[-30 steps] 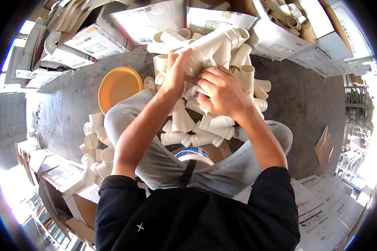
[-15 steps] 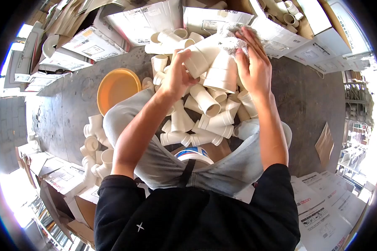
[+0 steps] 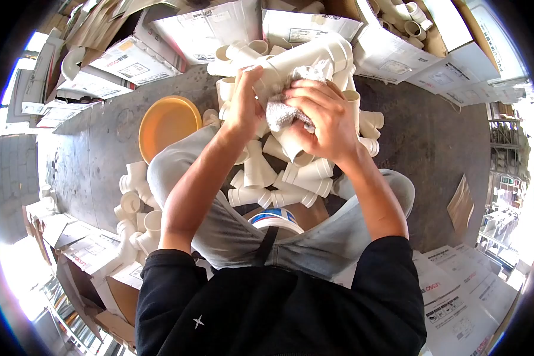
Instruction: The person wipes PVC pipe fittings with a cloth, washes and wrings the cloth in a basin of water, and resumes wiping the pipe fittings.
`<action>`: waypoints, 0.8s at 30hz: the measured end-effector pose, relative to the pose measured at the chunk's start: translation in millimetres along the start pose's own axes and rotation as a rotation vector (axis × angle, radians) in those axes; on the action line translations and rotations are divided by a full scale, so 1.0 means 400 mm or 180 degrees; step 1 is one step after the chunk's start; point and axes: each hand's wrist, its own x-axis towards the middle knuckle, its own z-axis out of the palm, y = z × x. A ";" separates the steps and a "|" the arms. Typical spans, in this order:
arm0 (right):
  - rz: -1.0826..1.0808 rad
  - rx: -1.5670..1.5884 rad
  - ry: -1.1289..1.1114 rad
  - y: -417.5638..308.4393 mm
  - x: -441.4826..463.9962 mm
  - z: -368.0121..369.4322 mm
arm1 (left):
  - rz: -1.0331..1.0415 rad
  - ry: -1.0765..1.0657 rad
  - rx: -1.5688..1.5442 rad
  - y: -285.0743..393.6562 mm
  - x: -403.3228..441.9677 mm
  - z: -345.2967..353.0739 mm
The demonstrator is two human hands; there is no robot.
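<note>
A large cream pipe fitting (image 3: 305,54) is held up above a pile of smaller fittings. My left hand (image 3: 247,102) grips its near left end, with the thumb and fingers around the rim. My right hand (image 3: 323,115) is closed on a crumpled whitish cloth (image 3: 283,111), which lies against the lower side of the large fitting. Part of the cloth sticks out above the fingers. Beneath both hands lie several loose cream fittings (image 3: 256,169), between my bent legs.
An orange basin (image 3: 169,129) stands left of the pile. Cardboard boxes (image 3: 210,31) line the back, and one at the right (image 3: 397,56) holds fittings. A white bucket (image 3: 276,221) sits between my legs. More fittings (image 3: 137,178) lie at the left.
Since half a second ago, my right hand has moved with the cloth from the fitting's far end down towards its near end. The large fitting has turned in my left hand.
</note>
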 end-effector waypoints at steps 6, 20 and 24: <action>-0.0148 -0.0109 -0.0666 -0.011 -0.008 0.011 | 0.0266 0.0269 0.0910 0.014 -0.031 0.031; 0.1162 0.0825 0.0627 0.109 -0.014 -0.020 | -0.0558 0.0039 -0.0066 0.045 -0.027 0.041; 0.1910 0.1531 0.0683 0.124 -0.023 0.018 | -0.0691 -0.0133 -0.0398 0.030 -0.034 0.029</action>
